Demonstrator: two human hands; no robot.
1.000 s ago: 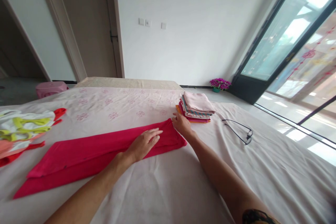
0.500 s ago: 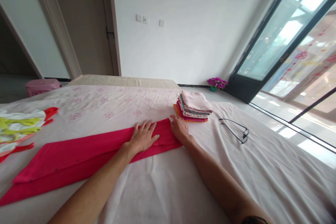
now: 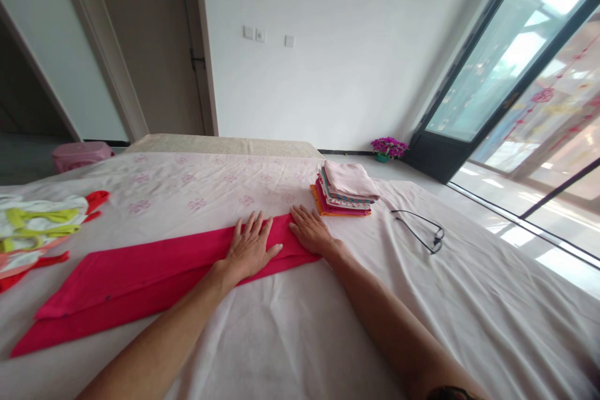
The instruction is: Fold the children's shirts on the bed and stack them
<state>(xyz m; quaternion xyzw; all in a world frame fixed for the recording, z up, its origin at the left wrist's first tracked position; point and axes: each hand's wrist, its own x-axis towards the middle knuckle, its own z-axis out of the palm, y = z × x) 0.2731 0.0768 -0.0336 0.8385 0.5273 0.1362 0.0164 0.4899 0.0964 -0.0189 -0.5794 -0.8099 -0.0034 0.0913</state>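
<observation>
A long red cloth, folded into a narrow strip, lies across the pale pink bed sheet. My left hand rests flat on the cloth near its right end, fingers spread and open. Beside it, my right hand presses flat on the very end of the cloth, fingers stretched out. Neither hand grips anything. Just beyond my right hand stands a stack of folded cloths.
A heap of yellow, white and red garments sits at the left edge. A dark pair of glasses lies to the right of the stack. Behind are a pink stool, a doorway, a flower pot and a glass door.
Both hands slid a little to the left along the cloth's right end. My left hand turned from pointing right to pointing away, fingers spread; my right hand now lies flat on the cloth.
</observation>
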